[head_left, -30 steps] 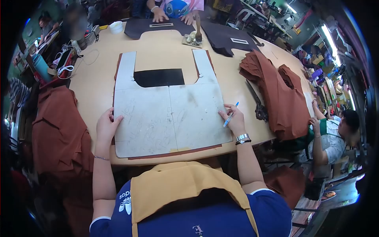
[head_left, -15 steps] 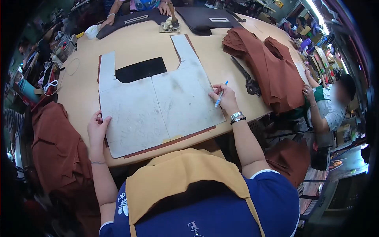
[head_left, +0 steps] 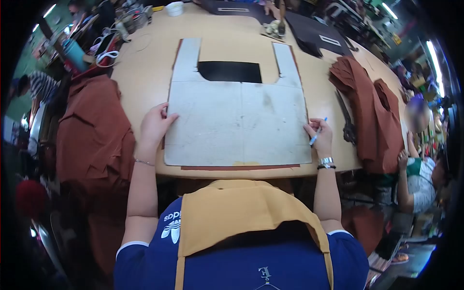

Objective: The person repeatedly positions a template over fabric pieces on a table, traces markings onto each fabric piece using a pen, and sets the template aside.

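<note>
A pale grey pattern board (head_left: 232, 121) with two upright arms lies on reddish-brown fabric (head_left: 241, 168), whose edges show along the sides and bottom. My left hand (head_left: 157, 124) pinches the board's left edge, thumb on top. At the right edge my right hand (head_left: 321, 135) touches the board with its fingertips and holds a blue-and-white pen (head_left: 316, 133). A black piece (head_left: 232, 71) shows in the board's cut-out.
Brown fabric lies in piles at the left (head_left: 94, 130) and right (head_left: 372, 116). Scissors (head_left: 347, 121) rest beside the right pile. Dark pieces (head_left: 314, 36), a white tub (head_left: 175, 8) and a brush (head_left: 282, 21) are farther back. A co-worker (head_left: 418, 179) is at the right.
The view has swung, shifting the table's contents. The board now looks squarer to the table's front edge than half a second ago, with both hands still at its sides.
</note>
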Demonstrator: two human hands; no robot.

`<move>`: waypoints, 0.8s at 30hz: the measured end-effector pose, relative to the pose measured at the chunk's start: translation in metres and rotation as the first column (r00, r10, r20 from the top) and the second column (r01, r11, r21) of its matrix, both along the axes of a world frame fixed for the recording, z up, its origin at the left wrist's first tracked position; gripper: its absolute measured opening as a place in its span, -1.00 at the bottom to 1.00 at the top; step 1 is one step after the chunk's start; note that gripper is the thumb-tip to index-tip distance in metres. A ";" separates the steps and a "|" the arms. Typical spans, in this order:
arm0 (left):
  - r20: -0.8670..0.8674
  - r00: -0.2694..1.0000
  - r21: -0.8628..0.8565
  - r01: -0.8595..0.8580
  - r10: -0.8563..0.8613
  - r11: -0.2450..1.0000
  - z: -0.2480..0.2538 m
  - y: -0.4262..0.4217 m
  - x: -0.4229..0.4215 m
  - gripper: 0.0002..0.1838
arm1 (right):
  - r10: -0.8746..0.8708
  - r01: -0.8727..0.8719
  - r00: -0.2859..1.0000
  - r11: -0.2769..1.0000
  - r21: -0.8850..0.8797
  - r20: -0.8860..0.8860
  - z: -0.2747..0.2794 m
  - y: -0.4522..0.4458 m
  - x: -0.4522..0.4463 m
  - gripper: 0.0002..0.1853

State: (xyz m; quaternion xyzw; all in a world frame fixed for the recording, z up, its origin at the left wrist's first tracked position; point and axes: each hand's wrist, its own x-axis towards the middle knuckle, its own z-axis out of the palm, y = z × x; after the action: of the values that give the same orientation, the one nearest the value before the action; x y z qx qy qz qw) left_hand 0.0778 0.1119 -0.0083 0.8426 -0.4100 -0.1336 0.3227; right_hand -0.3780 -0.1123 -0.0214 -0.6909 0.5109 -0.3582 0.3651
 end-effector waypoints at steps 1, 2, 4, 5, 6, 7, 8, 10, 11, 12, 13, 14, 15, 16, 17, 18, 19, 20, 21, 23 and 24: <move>0.013 1.000 0.002 0.009 -0.009 1.000 -0.002 0.000 0.001 -0.39 | -0.005 0.005 1.000 1.000 0.020 0.018 0.001 0.000 0.001 -0.67; 0.011 1.000 0.003 0.001 -0.001 1.000 -0.003 0.000 0.002 -0.39 | -0.002 0.001 1.000 1.000 0.027 0.022 0.000 -0.002 0.001 -0.66; 0.002 1.000 0.007 0.002 -0.002 1.000 -0.004 -0.001 0.002 -0.40 | -0.011 0.010 1.000 0.999 0.043 0.026 -0.002 -0.003 0.000 -0.66; 0.000 1.000 0.009 -0.003 0.003 1.000 -0.004 0.000 0.001 -0.40 | -0.003 0.001 0.999 0.999 0.042 0.042 -0.004 -0.004 -0.001 -0.66; -0.002 1.000 0.010 -0.006 0.006 1.000 -0.003 0.000 0.000 -0.40 | 0.003 -0.005 0.998 0.999 0.040 0.058 -0.007 -0.006 -0.002 -0.66; -0.005 1.000 0.012 -0.008 0.008 1.000 -0.002 -0.001 -0.001 -0.40 | 0.009 -0.012 0.997 0.999 0.038 0.074 -0.006 -0.005 -0.002 -0.67; -0.019 1.000 -0.001 -0.005 0.005 1.000 -0.003 -0.001 -0.001 -0.41 | 0.010 -0.013 0.996 0.999 0.037 0.086 -0.006 -0.005 -0.002 -0.67; -0.047 0.999 -0.024 -0.001 0.000 1.000 -0.005 0.000 0.001 -0.43 | 0.012 -0.017 0.994 0.999 0.037 0.110 -0.005 -0.003 -0.002 -0.67; -0.064 0.998 -0.048 0.003 -0.006 0.999 -0.007 0.001 0.002 -0.44 | 0.016 -0.021 0.994 0.999 0.042 0.112 -0.006 -0.003 -0.002 -0.67; -0.081 0.997 -0.073 0.007 -0.013 0.997 -0.010 0.002 0.003 -0.46 | 0.019 -0.025 0.993 0.999 0.047 0.114 -0.006 -0.003 -0.003 -0.67; -0.098 0.995 -0.098 0.011 -0.021 0.995 -0.013 0.002 0.005 -0.47 | 0.023 -0.029 0.993 0.998 0.051 0.116 -0.006 -0.003 -0.003 -0.66; -0.103 0.994 -0.107 0.015 -0.026 0.994 -0.016 0.002 0.006 -0.49 | 0.024 -0.030 0.992 0.998 0.050 0.121 -0.006 -0.003 -0.004 -0.66; -0.107 0.994 -0.116 0.018 -0.031 0.993 -0.019 0.002 0.008 -0.50 | 0.026 -0.032 0.992 0.998 0.048 0.126 -0.006 -0.003 -0.004 -0.66; -0.112 0.993 -0.125 0.021 -0.035 0.992 -0.019 0.002 0.008 -0.51 | 0.029 -0.035 0.991 0.998 0.048 0.130 -0.007 -0.003 -0.004 -0.66; -0.104 0.994 -0.120 0.022 -0.035 0.993 -0.018 0.002 0.007 -0.52 | 0.028 -0.033 0.993 0.999 0.042 0.118 -0.008 -0.004 -0.004 -0.66; -0.096 0.995 -0.116 0.023 -0.034 0.993 -0.018 0.002 0.007 -0.53 | 0.027 -0.031 0.994 0.999 0.037 0.105 -0.010 -0.006 -0.005 -0.66; -0.087 0.996 -0.111 0.023 -0.033 0.994 -0.017 0.002 0.006 -0.54 | 0.026 -0.029 0.995 0.999 0.032 0.092 -0.011 -0.006 -0.005 -0.66; -0.100 0.995 -0.116 0.018 -0.030 0.993 -0.018 0.002 0.006 -0.55 | 0.023 -0.026 0.996 0.999 0.031 0.091 -0.012 -0.006 -0.006 -0.67; -0.112 0.993 -0.121 0.013 -0.027 0.993 -0.019 0.002 0.006 -0.55 | 0.020 -0.023 0.996 0.999 0.029 0.090 -0.013 -0.007 -0.006 -0.67; -0.111 0.993 -0.125 0.016 -0.030 0.992 -0.021 0.002 0.008 -0.55 | 0.018 -0.021 0.996 0.999 0.025 0.092 -0.013 -0.006 -0.006 -0.66; -0.099 0.994 -0.123 0.025 -0.037 0.992 -0.022 0.002 0.009 -0.55 | 0.019 -0.022 0.995 1.000 0.022 0.094 -0.012 -0.006 -0.006 -0.66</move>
State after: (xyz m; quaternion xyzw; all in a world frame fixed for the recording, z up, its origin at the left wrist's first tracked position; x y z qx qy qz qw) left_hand 0.0867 0.1134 -0.0301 0.8071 -0.4136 -0.1559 0.3913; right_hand -0.3841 -0.1184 -0.0336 -0.6743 0.4902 -0.3805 0.4003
